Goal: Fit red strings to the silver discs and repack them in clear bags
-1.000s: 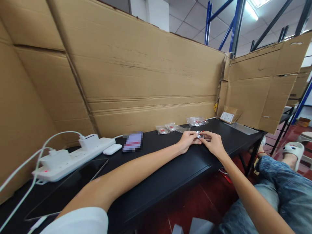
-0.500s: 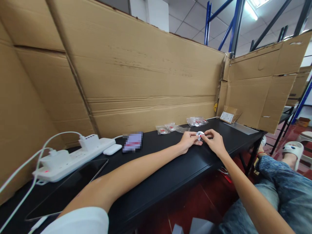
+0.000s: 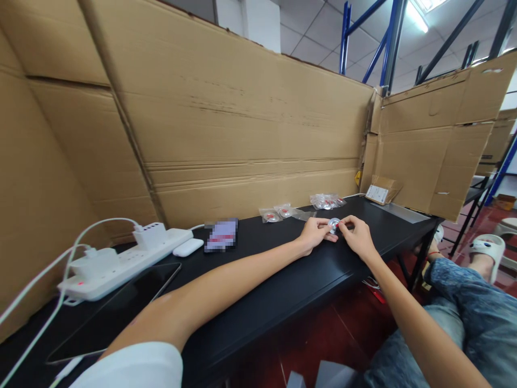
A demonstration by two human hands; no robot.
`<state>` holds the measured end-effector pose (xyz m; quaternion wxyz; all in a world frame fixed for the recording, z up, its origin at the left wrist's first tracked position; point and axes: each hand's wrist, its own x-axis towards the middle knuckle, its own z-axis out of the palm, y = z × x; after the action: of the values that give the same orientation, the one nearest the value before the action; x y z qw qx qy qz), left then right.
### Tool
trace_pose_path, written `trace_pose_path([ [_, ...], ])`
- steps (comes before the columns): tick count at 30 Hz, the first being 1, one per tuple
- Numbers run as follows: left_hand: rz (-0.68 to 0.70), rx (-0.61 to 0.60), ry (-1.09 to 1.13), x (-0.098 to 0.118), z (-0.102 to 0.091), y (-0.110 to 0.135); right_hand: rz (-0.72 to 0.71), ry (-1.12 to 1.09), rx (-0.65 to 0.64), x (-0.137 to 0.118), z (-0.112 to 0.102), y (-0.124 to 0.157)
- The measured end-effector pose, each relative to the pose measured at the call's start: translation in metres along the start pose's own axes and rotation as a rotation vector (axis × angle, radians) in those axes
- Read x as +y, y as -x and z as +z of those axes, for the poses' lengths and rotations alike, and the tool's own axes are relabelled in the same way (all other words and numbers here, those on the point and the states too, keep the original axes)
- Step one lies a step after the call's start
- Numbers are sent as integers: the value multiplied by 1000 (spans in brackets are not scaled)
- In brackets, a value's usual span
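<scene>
Above the black table (image 3: pixel 278 269), my left hand (image 3: pixel 315 235) is closed on a small round silvery disc (image 3: pixel 334 222), holding its left side. My right hand (image 3: pixel 357 235) meets the disc from the right, thumb and forefinger pinched on a small red part at its edge. Whether that red part is attached to the disc is too small to tell. Behind my hands lie similar discs with red centres in clear plastic bags (image 3: pixel 270 215), and a heap of more bagged pieces (image 3: pixel 326 201) rests farther right.
On the left are a white power strip (image 3: pixel 133 261) with plugs and cables, a dark tablet (image 3: pixel 117 310), a white case (image 3: pixel 188 247) and a blurred-out phone (image 3: pixel 222 235). A cardboard wall (image 3: pixel 250 118) stands behind. A brown package (image 3: pixel 382 189) lies at the far right end.
The right fingertips have drawn slightly back from the disc's face, and the red part now sits nearer its right edge. More of the disc shows. My left hand has barely moved.
</scene>
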<state>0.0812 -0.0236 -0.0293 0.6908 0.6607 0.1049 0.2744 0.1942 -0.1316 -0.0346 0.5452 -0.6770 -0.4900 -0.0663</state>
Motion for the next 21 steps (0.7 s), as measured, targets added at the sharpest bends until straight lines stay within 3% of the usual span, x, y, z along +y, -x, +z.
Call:
trace_pose_path([
  [12,15,-41,-12,-1,1,0,204,38,67,3,0,-1],
  [16,31,-74,-17,-1,-1,0,260,-231,53,9,4,-3],
  [21,82,-126,-14,-1,-2,1,277,-507,-144,4,3,-3],
])
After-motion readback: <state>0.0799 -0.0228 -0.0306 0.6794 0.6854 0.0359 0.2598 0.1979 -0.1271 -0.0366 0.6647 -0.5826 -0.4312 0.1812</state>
